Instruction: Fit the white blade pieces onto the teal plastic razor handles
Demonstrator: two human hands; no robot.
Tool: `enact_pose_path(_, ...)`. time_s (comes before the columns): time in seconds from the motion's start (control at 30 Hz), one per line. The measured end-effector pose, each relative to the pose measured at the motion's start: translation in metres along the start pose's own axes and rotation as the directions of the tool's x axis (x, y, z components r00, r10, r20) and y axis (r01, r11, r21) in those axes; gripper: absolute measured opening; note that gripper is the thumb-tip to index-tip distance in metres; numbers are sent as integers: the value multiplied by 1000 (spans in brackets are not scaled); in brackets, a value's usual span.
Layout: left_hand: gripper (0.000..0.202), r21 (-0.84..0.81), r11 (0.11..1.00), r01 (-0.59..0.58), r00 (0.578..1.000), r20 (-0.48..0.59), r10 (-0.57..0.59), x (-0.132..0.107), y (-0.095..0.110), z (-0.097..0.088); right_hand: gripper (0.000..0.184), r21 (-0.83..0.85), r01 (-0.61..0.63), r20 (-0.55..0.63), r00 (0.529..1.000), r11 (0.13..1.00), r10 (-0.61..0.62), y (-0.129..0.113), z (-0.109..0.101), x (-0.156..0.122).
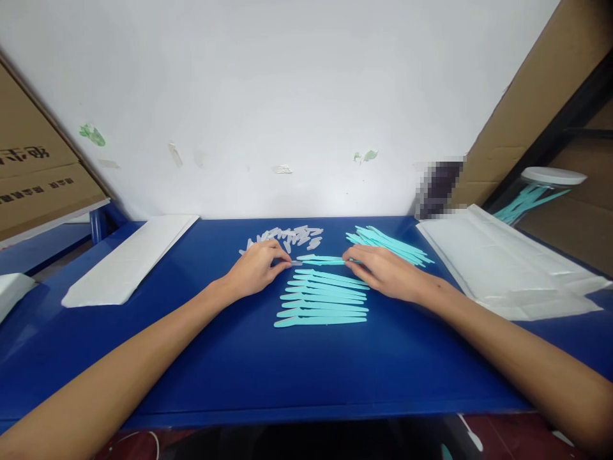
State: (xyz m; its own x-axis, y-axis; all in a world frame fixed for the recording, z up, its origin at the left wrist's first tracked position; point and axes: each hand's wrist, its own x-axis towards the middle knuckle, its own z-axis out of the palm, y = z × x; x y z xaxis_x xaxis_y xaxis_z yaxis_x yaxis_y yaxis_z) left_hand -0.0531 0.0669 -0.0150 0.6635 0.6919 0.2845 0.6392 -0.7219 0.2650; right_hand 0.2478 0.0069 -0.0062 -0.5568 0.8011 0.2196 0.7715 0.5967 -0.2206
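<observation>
My left hand [261, 265] pinches a small translucent blade cap [296, 263] between thumb and fingertips. My right hand [383, 271] grips the handle end of a turquoise eyebrow razor [325, 262], its head pointing left at the cap. Whether the cap touches the razor's tip is too small to tell. Another turquoise razor lies just behind it, partly hidden by my right fingers. In front, several eyebrow razors [325, 305] lie in a row, heads to the left. Behind my left hand is a loose pile of translucent caps [294, 236]; behind my right, a heap of turquoise razors [387, 244].
White packaging sleeves [129, 259] lie on the blue table [287, 377] at left, and more white padded bags [502, 262] at right. A lidded clear jar [536, 191] holding turquoise razors stands far right. A white wall [297, 96] rises behind; cardboard [38, 147] flanks the table.
</observation>
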Motion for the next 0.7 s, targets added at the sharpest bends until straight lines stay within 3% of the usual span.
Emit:
enact_pose_path(0.3,23,-25,997,-67,998,-15,66,4,5,5,28,4,64,-21,998,998,-64,-2,9,5)
enact_pose_path(0.47,23,35,992,-120,989,-80,123,7,9,10,27,53,55,-82,995,997,-50,-11,16,10)
enact_pose_path(0.7,37,161,985,-64,994,-77,77,6,6,10,29,-160,-39,-109,994,986,21,-2,12,8)
